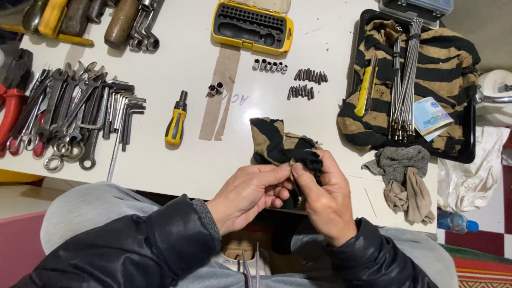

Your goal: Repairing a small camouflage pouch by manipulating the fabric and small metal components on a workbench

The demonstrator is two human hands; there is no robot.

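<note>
At the near edge of the white surface [176,160], the left hand [246,194] and the right hand [326,200] meet on a tan-and-black striped cloth [277,143]. The fingers of both hands are closed, pinching a bunched dark fold of the cloth between them; whether something small sits inside the fold cannot be told. The rest of the cloth lies flat on the surface just beyond the hands. Left of the cloth lies a yellow-handled screwdriver [176,120], and farther left a spread of wrenches and hex keys [80,114]. Beyond the cloth lie two rows of dark driver bits [306,84], a row of small sockets [269,65] and, farther still, an open yellow bit case [253,26]. Right of the cloth, a black tray [469,144] holds a larger striped cloth, a bundle of thin metal rods [404,80] and a banknote [432,114]. A grey and beige rag [405,178] lies near the tray, right of the hands.
</note>
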